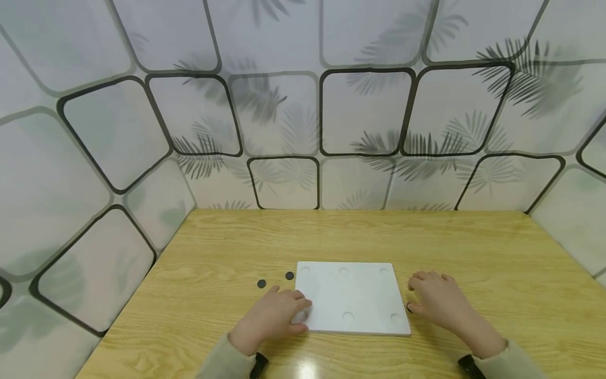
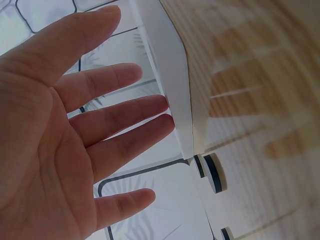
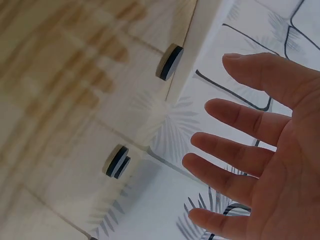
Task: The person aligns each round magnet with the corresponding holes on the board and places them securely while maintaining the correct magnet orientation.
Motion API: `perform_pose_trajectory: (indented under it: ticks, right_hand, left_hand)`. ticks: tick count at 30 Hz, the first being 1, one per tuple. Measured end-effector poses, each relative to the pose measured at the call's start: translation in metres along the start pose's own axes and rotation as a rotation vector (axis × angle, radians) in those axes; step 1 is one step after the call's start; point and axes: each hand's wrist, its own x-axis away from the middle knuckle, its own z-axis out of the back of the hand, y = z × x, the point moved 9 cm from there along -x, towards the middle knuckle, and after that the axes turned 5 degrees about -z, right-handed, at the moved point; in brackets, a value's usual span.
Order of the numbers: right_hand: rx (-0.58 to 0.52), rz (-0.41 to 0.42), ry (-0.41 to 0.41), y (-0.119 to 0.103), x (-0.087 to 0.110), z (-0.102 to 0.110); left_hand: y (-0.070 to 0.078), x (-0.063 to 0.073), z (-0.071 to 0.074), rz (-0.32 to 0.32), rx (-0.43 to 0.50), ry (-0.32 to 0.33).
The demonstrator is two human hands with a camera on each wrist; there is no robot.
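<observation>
A white rectangular board point(image 1: 355, 297) with several shallow round recesses lies flat on the wooden table. My left hand point(image 1: 276, 314) is over the board's left edge, fingers spread and apart; in the left wrist view the middle fingertips point(image 2: 167, 121) appear at the edge, contact unclear. On the table left of the board lie two black discs, a nearer disc point(image 1: 261, 283) and a farther disc point(image 1: 289, 276). My right hand point(image 1: 440, 297) hovers right of the board, holding nothing. A black disc point(image 3: 171, 62) stays on the table beside the board, partly hidden by the right thumb in the head view.
In the right wrist view, two further discs point(image 3: 116, 161) lie close together on the table. Wood-grained tabletop point(image 1: 213, 242) surrounds the board. A patterned cloth point(image 1: 284, 126) with dark outlines and leaf prints rises behind the table and along its sides.
</observation>
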Motion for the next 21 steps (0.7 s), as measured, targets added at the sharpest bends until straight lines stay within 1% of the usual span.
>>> perform_pose_trajectory:
  ticks: [5,12,18,21]
  right_hand:
    - [0.033,0.028,-0.039,0.0,0.0,-0.004]
    - [0.09,0.07,-0.055,-0.002,-0.003,-0.011]
    - [0.125,0.108,-0.091,-0.005,-0.005,-0.017]
    - [0.143,0.132,-0.095,-0.008,-0.005,-0.018]
  left_hand:
    - [0.0,0.0,0.0,0.009,0.003,-0.006]
    - [-0.001,-0.001,0.0,0.015,0.021,-0.015]
    - [-0.001,-0.001,0.0,0.022,0.022,-0.02]
    - [-0.001,0.0,-0.001,0.025,0.024,-0.024]
